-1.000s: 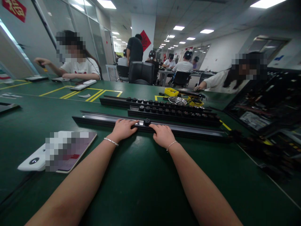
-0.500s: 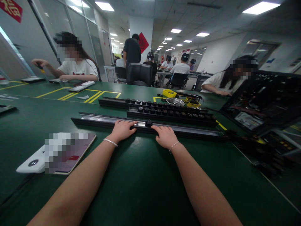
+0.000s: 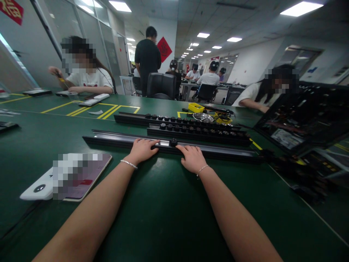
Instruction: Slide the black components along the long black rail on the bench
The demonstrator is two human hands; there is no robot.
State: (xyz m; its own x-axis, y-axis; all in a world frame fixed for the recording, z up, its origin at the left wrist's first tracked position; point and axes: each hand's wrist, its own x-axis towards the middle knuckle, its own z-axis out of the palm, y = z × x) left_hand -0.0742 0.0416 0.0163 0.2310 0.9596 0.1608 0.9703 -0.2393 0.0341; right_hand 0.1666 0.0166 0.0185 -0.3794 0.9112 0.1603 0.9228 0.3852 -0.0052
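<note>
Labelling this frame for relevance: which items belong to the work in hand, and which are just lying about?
In hand:
- nearest black rail, under both hands
- small black knob on it, between the fingertips
- left hand, right hand, both resting flat on the rail

Lying about:
- two knob-filled rails behind
- yellow bin
- metal bowl
- white device at left
- green table

Left grip (image 3: 142, 150), right grip (image 3: 192, 158); flat, palms-down
</note>
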